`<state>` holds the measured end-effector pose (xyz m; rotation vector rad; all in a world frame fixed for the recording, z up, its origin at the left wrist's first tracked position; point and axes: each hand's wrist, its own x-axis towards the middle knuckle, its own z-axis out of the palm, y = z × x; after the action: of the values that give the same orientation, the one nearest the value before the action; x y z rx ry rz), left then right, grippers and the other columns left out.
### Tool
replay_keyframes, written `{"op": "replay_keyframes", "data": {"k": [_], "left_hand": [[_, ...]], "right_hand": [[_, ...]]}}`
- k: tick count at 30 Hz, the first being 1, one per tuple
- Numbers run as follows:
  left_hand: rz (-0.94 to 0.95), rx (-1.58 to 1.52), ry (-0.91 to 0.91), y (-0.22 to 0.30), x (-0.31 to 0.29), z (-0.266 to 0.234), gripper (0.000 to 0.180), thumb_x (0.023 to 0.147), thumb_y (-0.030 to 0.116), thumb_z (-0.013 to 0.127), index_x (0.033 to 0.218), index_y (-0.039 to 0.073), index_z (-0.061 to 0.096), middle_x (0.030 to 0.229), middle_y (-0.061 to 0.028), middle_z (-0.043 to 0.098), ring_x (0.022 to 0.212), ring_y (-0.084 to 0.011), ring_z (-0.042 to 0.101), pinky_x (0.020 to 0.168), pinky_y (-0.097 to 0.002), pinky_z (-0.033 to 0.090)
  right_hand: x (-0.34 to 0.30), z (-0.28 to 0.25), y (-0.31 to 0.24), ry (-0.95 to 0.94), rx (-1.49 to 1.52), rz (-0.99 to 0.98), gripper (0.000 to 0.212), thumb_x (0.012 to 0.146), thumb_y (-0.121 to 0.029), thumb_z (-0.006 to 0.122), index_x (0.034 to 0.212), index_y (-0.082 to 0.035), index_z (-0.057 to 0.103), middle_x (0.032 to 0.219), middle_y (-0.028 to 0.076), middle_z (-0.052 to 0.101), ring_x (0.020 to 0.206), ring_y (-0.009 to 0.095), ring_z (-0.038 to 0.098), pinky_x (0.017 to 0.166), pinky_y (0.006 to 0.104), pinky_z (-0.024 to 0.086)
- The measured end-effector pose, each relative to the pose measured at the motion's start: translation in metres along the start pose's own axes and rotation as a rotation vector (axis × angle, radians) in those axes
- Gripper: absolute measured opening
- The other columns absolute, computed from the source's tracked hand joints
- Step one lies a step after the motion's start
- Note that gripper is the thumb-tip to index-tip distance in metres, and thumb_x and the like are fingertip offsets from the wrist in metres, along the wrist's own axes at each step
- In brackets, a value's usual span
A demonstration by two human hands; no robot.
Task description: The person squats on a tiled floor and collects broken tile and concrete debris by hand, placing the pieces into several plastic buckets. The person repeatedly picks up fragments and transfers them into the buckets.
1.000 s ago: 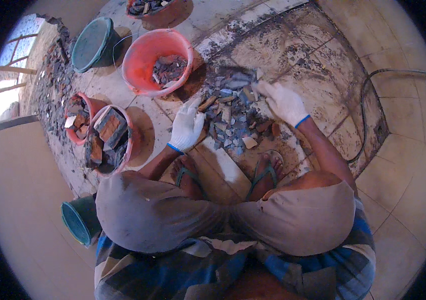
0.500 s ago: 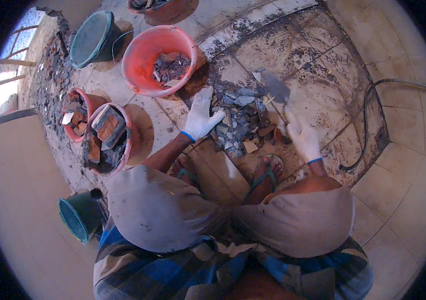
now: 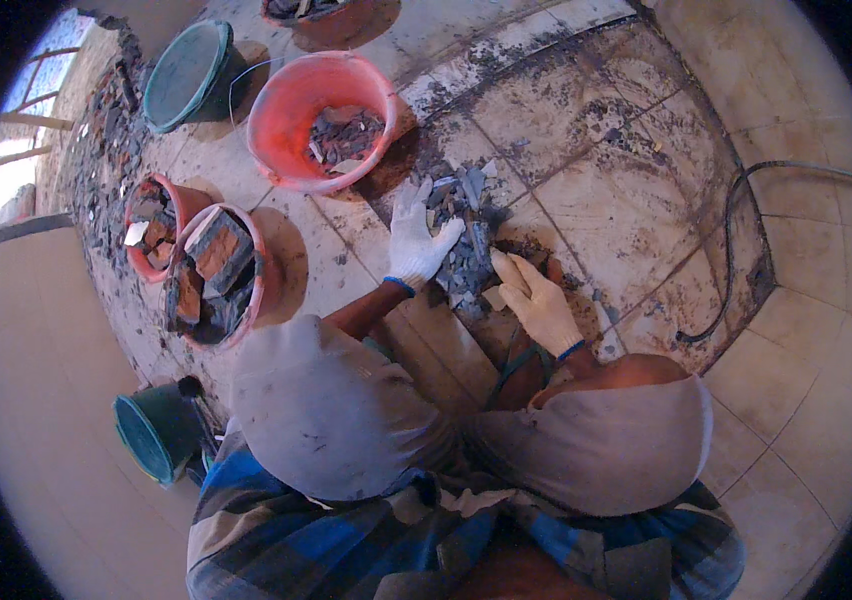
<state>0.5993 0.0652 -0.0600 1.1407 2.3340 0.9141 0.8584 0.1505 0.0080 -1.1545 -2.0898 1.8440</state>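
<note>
My left hand (image 3: 418, 242), in a white knit glove, lies with fingers spread against the left side of a heap of grey rubble shards (image 3: 461, 265). My right hand (image 3: 541, 308), also gloved, is at the right side of the heap with its fingers pressed together. At its fingertips is a thin flat grey piece (image 3: 479, 240), seen nearly edge-on among the shards; whether it is a tool blade or a shard is unclear. Just beyond my left hand stands a red bucket (image 3: 383, 85) with some broken rubble in its bottom.
Two smaller reddish buckets filled with broken masonry, one a pink-rimmed bucket (image 3: 258, 300), stand at the left. A green bucket (image 3: 221, 75) is at the far left, another green bucket (image 3: 161, 435) lies tipped near my left knee. A black hose (image 3: 731, 240) curves across the tiles at right.
My right hand has swung left to the heap, with a flat grey thing seen near it before and now. My left hand has shifted slightly right. The shards are bunched more narrowly between both hands.
</note>
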Motion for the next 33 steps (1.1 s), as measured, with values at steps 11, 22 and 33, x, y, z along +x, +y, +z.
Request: {"op": "replay_keyframes", "data": {"k": [11,22,33], "left_hand": [[-0.275,-0.51,0.173,0.041,-0.01,0.006,0.073,0.099,0.032,0.076,0.159,0.002,0.048,0.153,-0.0214,0.058,0.142,-0.0354,0.056,0.122,-0.0451,0.042],[-0.038,-0.68,0.418,0.097,0.056,-0.051,0.074,0.099,0.025,0.079,0.158,-0.003,0.043,0.15,-0.02,0.051,0.14,-0.0316,0.053,0.123,-0.0445,0.04],[-0.158,-0.148,0.62,0.036,0.101,-0.182,0.065,0.107,0.027,0.069,0.159,-0.004,0.047,0.163,-0.0258,0.05,0.152,-0.0384,0.048,0.128,-0.0456,0.036]], "right_hand": [[-0.002,-0.01,-0.047,-0.026,-0.095,-0.211,0.055,0.108,-0.025,0.068,0.154,0.002,0.057,0.143,0.026,0.071,0.132,0.033,0.07,0.112,0.038,0.052],[0.003,-0.055,-0.18,-0.032,-0.235,-0.234,0.053,0.107,-0.028,0.067,0.154,-0.003,0.06,0.145,0.024,0.07,0.134,0.039,0.068,0.112,0.0415,0.052],[0.135,-0.028,-0.194,0.115,-0.767,-0.758,0.052,0.107,-0.029,0.059,0.158,-0.017,0.06,0.157,0.019,0.062,0.136,0.039,0.064,0.113,0.0491,0.054]]}}
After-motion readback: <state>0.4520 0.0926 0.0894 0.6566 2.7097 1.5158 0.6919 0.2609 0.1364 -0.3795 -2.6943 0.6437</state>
